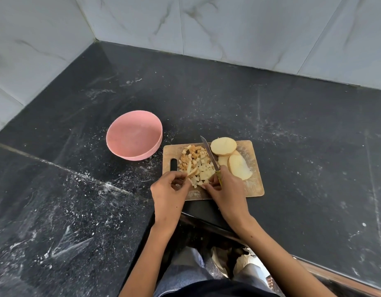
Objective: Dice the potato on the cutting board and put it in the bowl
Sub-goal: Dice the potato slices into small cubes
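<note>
A wooden cutting board (253,185) lies on the black counter. A heap of diced potato (196,162) covers its left half. Thick round potato slices (224,146) overlap on its right half. My left hand (170,192) pinches a thin potato strip (192,171) at the board's near left edge. My right hand (226,189) grips the yellow-green handle of a knife (209,153), whose blade points away between the dice and the slices. An empty pink bowl (134,135) stands just left of the board, beyond its far corner.
The black stone counter (292,125) is speckled with white dust and meets white marble walls (228,24) at the back and left. A lower counter section (56,221) runs at the near left. My legs show below the counter edge.
</note>
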`<state>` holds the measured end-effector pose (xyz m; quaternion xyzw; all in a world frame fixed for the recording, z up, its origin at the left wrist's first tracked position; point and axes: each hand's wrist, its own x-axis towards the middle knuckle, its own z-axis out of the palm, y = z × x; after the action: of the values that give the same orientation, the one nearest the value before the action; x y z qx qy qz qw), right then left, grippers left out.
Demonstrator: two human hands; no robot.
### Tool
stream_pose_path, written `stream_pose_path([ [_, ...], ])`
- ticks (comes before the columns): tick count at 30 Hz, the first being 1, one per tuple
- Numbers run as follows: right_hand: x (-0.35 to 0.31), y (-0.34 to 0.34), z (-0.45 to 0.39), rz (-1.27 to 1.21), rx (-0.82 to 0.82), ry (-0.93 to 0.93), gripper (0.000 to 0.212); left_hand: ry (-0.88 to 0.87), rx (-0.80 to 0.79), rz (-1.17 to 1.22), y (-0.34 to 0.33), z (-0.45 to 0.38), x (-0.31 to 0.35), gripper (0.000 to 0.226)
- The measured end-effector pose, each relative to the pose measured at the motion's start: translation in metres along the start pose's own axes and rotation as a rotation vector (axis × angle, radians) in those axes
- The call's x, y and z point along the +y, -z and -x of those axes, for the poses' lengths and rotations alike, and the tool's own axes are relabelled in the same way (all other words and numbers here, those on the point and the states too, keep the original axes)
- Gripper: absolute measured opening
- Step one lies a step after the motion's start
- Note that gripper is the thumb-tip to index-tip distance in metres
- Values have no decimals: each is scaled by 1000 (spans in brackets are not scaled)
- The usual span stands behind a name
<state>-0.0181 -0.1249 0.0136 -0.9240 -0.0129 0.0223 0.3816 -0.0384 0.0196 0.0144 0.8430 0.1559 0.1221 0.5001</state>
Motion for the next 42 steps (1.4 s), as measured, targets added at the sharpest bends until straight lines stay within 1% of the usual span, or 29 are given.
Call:
stream_pose_path([
  [4, -4, 5, -9, -29, 4, 29, 29, 37, 21, 35, 2, 0, 4, 17],
  [6, 1, 19, -7, -44, 55, 5, 34, 41, 18, 42, 3, 1, 5, 18],
  [8, 15, 34, -4, -38, 108, -39, 28, 46, 18, 52, 4, 1, 5, 18],
  [9, 22, 39, -1, -28, 106, -67, 26, 48, 19, 52, 4, 2, 5, 18],
  [13, 29, 35, 1, 5, 15, -120, 32, 35, 28, 41, 4, 2, 2, 15],
  [16, 21, 24, -4, 13, 24, -89, 30, 20, 20, 40, 3, 5, 4, 17],
  [18, 17, 18, -8, 7, 1, -66, 29, 4, 20, 32, 2, 5, 4, 19],
  [21, 16, 22, -10, 31, -19, -39, 34, -12, 16, 48, 2, 7, 6, 23],
  [23, 15, 34, -10, -14, 11, -53, 38, -39, 7, 59, 1, 9, 7, 25],
  [24, 13, 40, -10, -97, 30, -77, 35, -60, -1, 58, 1, 10, 8, 25],
  [25, 9, 45, -11, -216, 21, -116, 31, -88, -17, 55, 0, 11, 9, 25],
  [26, 5, 49, -11, -356, -26, -166, 29, -129, -41, 47, -2, 11, 10, 23],
  [28, -3, 53, -11, -598, -163, -257, 34, -227, -103, 12, -6, 12, 12, 19],
  [30, -2, 56, -12, -680, -216, -288, 36, -307, -171, -17, -10, 13, 16, 17],
  [32, 5, 61, -11, -704, -204, -323, 36, -357, -219, -25, -14, 13, 21, 17],
  [37, 33, 75, 0, -704, -177, -399, 30, -381, -342, -37, -29, 14, 26, 16],
  [40, 45, 81, 6, -621, -118, -384, 25, -408, -461, -107, -41, 17, 27, 18],
  [42, 50, 80, 6, -493, -74, -352, 25, -429, -496, -176, -48, 16, 26, 18],
])
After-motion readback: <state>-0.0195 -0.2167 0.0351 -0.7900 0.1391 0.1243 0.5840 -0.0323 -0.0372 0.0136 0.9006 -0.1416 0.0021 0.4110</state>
